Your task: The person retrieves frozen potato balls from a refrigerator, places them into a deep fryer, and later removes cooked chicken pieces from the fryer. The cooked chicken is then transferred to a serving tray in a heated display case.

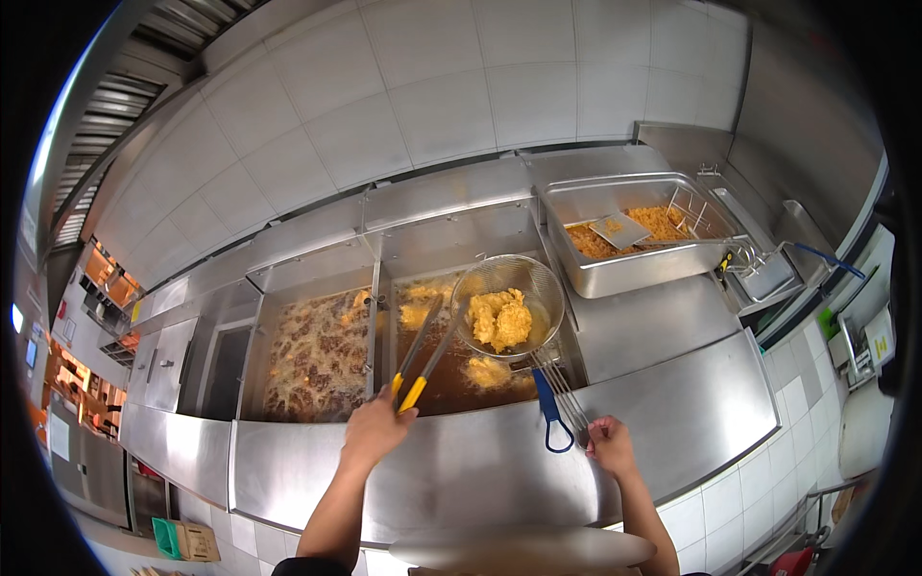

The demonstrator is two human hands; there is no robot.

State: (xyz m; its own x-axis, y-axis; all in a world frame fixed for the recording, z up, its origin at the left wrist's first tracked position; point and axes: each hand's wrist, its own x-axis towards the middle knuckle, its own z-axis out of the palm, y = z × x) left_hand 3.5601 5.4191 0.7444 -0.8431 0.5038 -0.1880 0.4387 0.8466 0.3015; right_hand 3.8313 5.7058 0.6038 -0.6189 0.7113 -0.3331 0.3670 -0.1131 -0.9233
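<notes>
My left hand (378,430) grips metal tongs with yellow handles (413,394); their tips reach up beside the rim of a round wire-mesh skimmer (551,306). My right hand (609,444) holds the end of the skimmer's long wire handle. Several battered, golden fried pieces (500,319) lie in the skimmer, over the right fryer vat (446,385). More battered pieces (488,371) float in that vat's oil. A blue-handled tool (551,414) rests over the vat's front edge, its far end hidden. The left fryer vat (317,360) bubbles with many browned pieces.
A deep steel pan (630,277) at the back right holds orange-brown crumbs and a flat metal scoop (619,230). Beside it are a wire basket with a blue handle (828,259) and steel trays. The steel counter front (497,475) runs before me. A tiled wall stands behind.
</notes>
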